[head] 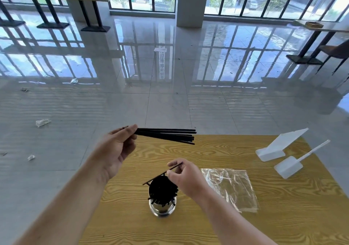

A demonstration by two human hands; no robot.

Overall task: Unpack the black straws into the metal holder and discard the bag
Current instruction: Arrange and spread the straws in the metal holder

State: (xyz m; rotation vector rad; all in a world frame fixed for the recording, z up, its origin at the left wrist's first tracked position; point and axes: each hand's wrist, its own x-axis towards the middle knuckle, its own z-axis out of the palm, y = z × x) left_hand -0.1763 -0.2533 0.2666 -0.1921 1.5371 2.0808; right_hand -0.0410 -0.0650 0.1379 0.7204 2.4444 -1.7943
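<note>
My left hand (117, 150) grips a bundle of several black straws (170, 136) by one end, held level above the table's far edge and pointing right. My right hand (186, 178) pinches a single black straw (158, 176), tilted over the mouth of the metal holder (162, 207). The holder stands upright on the wooden table (207, 225) and is packed with black straws. The clear plastic bag (232, 186) lies flat and empty on the table, just right of my right hand.
Two white plastic items, a slanted stand (277, 146) and a scoop-like piece (290, 166), sit at the table's far right corner. Crumpled scraps (42, 122) lie on the glossy tiled floor to the left. Tables and a chair (332, 51) stand farther off.
</note>
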